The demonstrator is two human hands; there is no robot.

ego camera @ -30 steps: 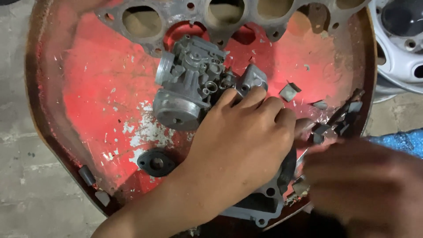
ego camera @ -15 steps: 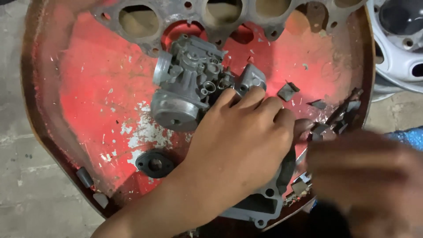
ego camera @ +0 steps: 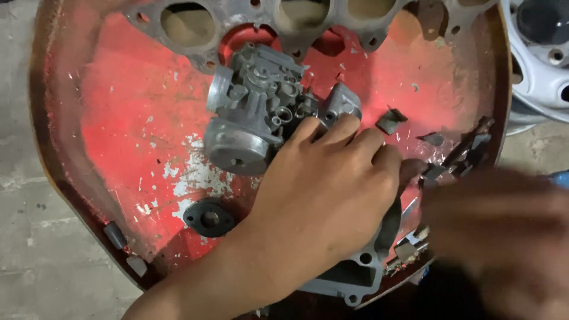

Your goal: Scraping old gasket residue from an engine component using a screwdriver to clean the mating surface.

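A grey metal carburetor (ego camera: 255, 118) lies in the middle of a round red tray (ego camera: 118, 118) with worn paint. My left hand (ego camera: 323, 189) reaches in from the bottom edge and rests palm down on the carburetor's right lower side, with the fingertips curled on its body. Under the wrist a flat grey flanged casting (ego camera: 349, 278) sticks out. My right hand (ego camera: 504, 237) is a blur at the lower right, beside the left hand's knuckles and over the tray's rim. What it holds is not visible.
A grey manifold plate with large round holes (ego camera: 284, 24) lies across the tray's top. A black oval flange (ego camera: 208, 218), a small grey chip (ego camera: 391, 120) and dark scrap pieces (ego camera: 468, 148) lie loose in the tray. A silver wheel rim (ego camera: 539, 53) stands at the top right, on a concrete floor (ego camera: 24, 237).
My right hand has shifted a little up and left, nearer the left hand, and is more blurred. The left hand and carburetor have stayed put.
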